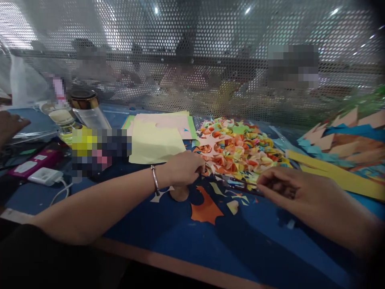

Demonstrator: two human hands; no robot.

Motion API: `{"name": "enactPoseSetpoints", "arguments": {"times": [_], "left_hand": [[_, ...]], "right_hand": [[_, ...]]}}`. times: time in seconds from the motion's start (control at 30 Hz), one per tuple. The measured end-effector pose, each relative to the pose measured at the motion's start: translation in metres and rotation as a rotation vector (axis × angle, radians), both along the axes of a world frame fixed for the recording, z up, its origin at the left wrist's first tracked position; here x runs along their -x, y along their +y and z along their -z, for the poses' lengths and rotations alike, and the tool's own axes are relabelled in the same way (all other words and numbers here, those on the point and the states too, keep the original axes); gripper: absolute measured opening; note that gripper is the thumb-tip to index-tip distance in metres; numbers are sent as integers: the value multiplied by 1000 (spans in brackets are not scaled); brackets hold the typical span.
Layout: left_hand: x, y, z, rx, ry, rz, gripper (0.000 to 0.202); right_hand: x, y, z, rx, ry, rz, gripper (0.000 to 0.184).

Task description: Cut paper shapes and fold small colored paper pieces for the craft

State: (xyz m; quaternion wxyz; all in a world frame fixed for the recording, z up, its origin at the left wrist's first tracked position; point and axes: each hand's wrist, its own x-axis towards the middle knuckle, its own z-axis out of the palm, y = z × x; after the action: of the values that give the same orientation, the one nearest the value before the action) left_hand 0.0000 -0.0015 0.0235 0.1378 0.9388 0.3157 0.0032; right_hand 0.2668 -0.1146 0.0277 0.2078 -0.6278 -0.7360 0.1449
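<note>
My left hand (183,168), with a metal bangle on its wrist, rests closed at the near edge of a heap of small folded coloured paper pieces (240,148). What its fingers pinch is hidden. My right hand (288,188) lies just right of it with fingers curled, touching the end of a thin dark strip-like object (237,184) on the blue table (240,249). An orange paper cut-out (206,208) and a few small scraps lie in front of both hands.
Yellow and pink paper sheets (156,140) lie behind my left arm. Glass jars (86,106), a white charger (45,176) and a pink device stand at left. Cut paper triangles and yellow strips (339,144) pile at right. A perforated screen (192,48) rises behind; another person's hand (9,124) shows far left.
</note>
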Motion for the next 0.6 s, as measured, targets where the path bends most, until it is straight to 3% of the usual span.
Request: {"name": "enactPoseSetpoints", "arguments": {"times": [0.27, 0.43, 0.6], "left_hand": [[0, 3, 7, -14, -82, -35, 16], [9, 10, -8, -26, -418, -168, 15], [24, -3, -28, -3, -747, -178, 18]], "right_hand": [[15, 5, -16, -112, 66, -36, 26], [27, 11, -14, -121, 111, -70, 26], [32, 20, -11, -143, 144, -42, 32]]}}
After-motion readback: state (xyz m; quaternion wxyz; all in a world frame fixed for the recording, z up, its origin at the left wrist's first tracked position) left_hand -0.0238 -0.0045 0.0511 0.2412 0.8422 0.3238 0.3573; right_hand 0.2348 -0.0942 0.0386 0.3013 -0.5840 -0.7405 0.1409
